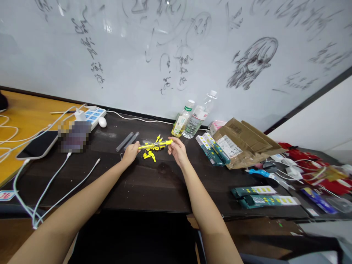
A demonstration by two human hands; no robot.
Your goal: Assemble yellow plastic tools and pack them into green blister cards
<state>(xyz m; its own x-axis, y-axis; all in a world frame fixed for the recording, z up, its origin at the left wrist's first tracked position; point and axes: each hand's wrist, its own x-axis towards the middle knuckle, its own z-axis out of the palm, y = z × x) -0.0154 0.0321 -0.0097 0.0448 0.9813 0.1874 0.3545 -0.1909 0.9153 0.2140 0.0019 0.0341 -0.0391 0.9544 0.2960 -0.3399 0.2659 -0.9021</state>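
A clear tube with yellow parts inside [154, 145] is held level above the dark table [154, 187]. My left hand [131, 153] pinches its left end. At the other end, the fingers of my right hand [177, 149] close on the yellow tip [169, 142]. Several small yellow pieces [150, 157] lie on the table just below and behind the tube. Two clear, greyish tubes [125, 141] rest side by side, behind and left of my left hand.
Two bottles [180, 123] [195, 121] stand at the whiteboard. To the right are green boxes [210, 150] [266, 200], a brown paper bag [244, 141] and a red cloth [310, 165]. Phones [38, 145], a power strip [95, 115] and white cables [57, 174] lie left.
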